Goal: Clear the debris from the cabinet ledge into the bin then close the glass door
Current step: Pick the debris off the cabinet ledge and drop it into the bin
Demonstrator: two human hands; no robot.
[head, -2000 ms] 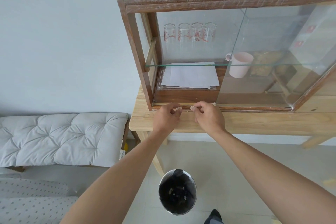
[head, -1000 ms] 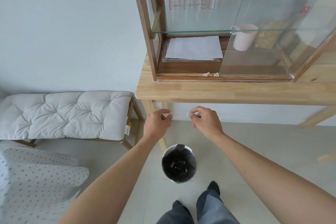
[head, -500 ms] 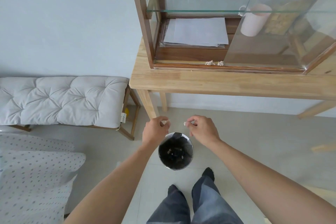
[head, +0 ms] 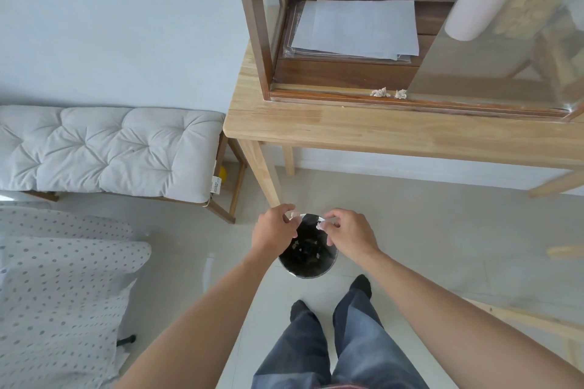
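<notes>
Both hands lowered over bin (head: 306,262), left hand (head: 274,230) and right hand (head: 349,235) each pinching debris scrap (head: 320,225)

Both forearms are left bare, with no sleeve seen up to the frame's lower edge. No ring, watch or band is worn on the left hand (head: 274,230) or the right hand (head: 347,235). The legs are covered by faded blue-grey jeans (head: 335,347) (paler patches at the knees), and dark socks (head: 360,283) are worn.
</notes>
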